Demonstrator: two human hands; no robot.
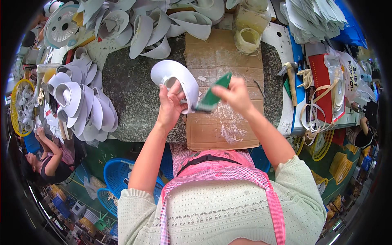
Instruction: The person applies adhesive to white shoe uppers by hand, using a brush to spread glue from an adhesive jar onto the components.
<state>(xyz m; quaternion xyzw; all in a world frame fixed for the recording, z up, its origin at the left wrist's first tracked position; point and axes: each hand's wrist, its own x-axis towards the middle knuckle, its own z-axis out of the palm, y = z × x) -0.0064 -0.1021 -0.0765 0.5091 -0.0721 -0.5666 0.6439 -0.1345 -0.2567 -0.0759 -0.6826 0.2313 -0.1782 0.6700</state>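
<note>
Left hand [169,107] gripping a white curved shoe piece [174,79], right hand [236,94] clenched on a green-handled brush [211,96], bristles touching the piece, above cardboard sheet [222,57] on dark tabletop [130,87]

Both hands raised mid-frame, left hand [169,107] fingers curled (thumb up), right hand [236,94] clenched, forearms converging

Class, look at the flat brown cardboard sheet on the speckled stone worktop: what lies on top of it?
Whitish glue smears streak the brown cardboard sheet; the hands, white visor piece and green-handled brush cover part of its middle.
</note>
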